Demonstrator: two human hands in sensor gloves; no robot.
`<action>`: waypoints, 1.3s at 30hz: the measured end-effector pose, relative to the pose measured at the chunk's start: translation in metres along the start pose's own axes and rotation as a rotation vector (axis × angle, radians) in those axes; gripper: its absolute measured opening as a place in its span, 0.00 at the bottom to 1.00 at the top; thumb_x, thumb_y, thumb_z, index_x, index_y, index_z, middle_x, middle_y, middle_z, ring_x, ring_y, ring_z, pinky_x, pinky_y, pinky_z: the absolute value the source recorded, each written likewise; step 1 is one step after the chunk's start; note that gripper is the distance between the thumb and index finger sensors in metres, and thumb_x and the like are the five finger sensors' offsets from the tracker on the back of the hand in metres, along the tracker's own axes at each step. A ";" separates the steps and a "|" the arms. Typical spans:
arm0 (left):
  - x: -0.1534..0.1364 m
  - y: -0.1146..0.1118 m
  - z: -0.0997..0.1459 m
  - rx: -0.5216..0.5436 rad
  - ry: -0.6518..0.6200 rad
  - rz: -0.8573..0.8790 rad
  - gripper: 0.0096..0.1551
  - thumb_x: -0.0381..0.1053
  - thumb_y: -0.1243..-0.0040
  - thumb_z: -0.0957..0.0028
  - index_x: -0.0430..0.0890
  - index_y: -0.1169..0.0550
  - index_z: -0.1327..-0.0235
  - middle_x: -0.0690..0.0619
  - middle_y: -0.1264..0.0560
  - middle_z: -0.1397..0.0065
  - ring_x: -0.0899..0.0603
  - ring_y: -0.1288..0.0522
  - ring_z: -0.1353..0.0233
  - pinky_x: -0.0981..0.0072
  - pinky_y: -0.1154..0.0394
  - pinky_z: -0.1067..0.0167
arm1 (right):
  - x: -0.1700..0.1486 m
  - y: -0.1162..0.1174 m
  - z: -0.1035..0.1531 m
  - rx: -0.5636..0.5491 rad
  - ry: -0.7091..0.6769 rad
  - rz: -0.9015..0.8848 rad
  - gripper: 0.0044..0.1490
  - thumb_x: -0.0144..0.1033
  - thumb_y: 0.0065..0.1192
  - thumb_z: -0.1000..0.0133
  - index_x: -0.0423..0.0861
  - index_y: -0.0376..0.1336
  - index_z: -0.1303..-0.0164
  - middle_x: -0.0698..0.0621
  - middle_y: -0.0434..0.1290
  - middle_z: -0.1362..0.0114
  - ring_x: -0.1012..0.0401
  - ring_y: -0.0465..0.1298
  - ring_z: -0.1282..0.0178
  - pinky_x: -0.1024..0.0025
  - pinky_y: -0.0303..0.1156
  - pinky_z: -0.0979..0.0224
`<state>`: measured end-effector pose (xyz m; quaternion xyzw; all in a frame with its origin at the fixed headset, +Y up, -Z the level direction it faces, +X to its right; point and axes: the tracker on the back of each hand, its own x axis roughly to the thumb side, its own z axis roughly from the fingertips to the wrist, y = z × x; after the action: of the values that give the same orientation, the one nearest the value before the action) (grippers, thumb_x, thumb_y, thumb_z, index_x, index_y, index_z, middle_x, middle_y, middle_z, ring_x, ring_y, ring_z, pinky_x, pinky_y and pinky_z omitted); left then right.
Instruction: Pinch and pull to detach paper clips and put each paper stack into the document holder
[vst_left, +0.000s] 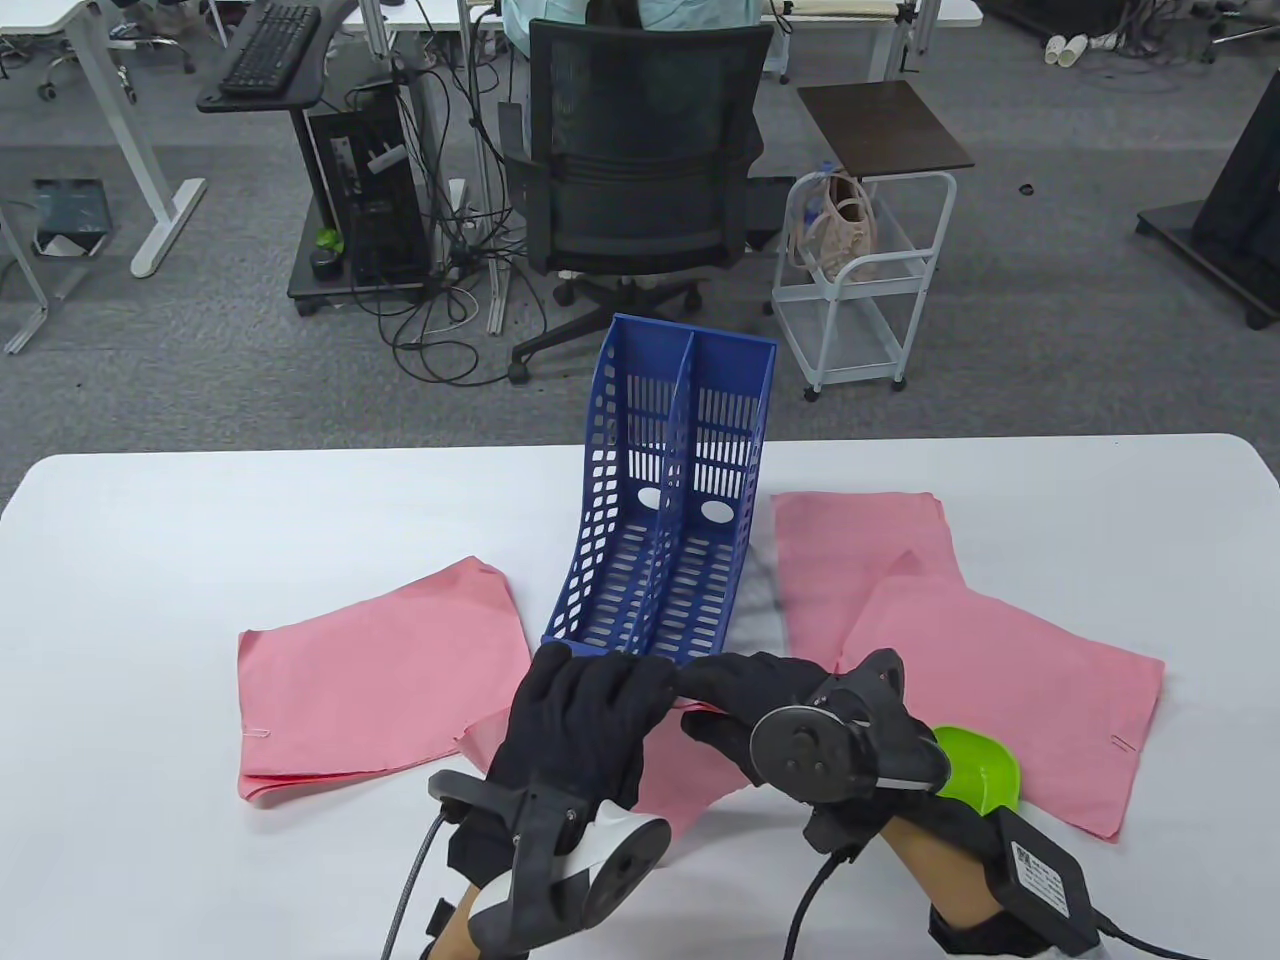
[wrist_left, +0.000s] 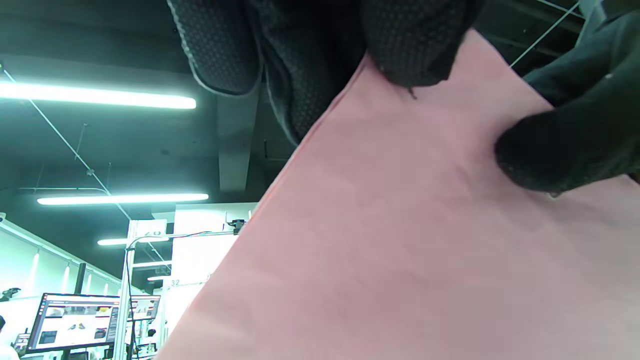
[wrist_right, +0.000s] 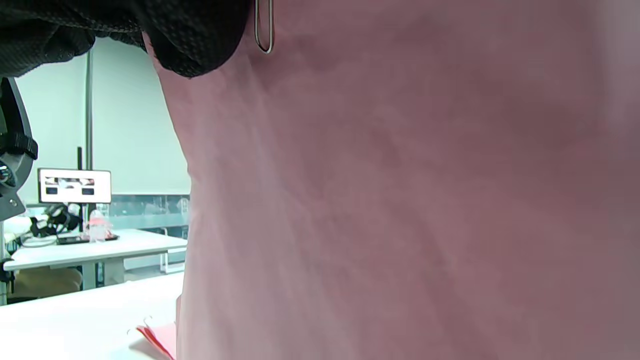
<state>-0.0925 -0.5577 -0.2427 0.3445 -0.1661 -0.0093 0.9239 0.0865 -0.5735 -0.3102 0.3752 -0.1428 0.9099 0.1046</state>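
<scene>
Left hand (vst_left: 585, 725): I see it gripping the top edge of a pink stack (wrist_left: 400, 240), lifted off the surface (vst_left: 150, 560).
Right hand (vst_left: 770, 715): it pinches the same stack right beside the clip (wrist_right: 264, 30).
Clip: not yet off the paper.
Holder (vst_left: 670, 520): blue, upright, just behind my hands.
Other stacks: one left (vst_left: 370, 675), two right (vst_left: 1000, 690).
Bowl (vst_left: 980, 770): green, by my right wrist.
Writing: I can only read "32" on a white post in the left wrist view.
</scene>
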 end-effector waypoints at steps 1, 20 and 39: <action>-0.004 0.000 0.000 -0.003 -0.004 0.025 0.22 0.50 0.42 0.45 0.61 0.24 0.37 0.58 0.21 0.35 0.49 0.17 0.37 0.47 0.27 0.27 | 0.000 -0.002 0.000 -0.009 -0.001 -0.003 0.26 0.46 0.51 0.38 0.50 0.66 0.33 0.45 0.77 0.33 0.54 0.83 0.44 0.68 0.78 0.41; -0.060 -0.055 -0.014 -0.627 -0.024 0.448 0.27 0.56 0.39 0.47 0.54 0.17 0.33 0.51 0.13 0.36 0.46 0.10 0.44 0.55 0.15 0.41 | 0.003 -0.026 0.010 -0.022 -0.093 0.005 0.24 0.45 0.51 0.38 0.52 0.67 0.35 0.48 0.78 0.34 0.56 0.83 0.45 0.70 0.78 0.42; -0.054 -0.055 -0.015 -0.635 -0.060 0.408 0.22 0.53 0.39 0.50 0.55 0.10 0.47 0.53 0.08 0.49 0.48 0.08 0.53 0.57 0.14 0.48 | -0.011 -0.028 0.026 0.061 -0.035 0.100 0.21 0.48 0.54 0.40 0.54 0.69 0.41 0.51 0.81 0.40 0.57 0.84 0.51 0.71 0.78 0.45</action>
<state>-0.1337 -0.5831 -0.3043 0.0006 -0.2469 0.1138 0.9623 0.1196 -0.5574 -0.2955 0.3863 -0.1356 0.9112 0.0450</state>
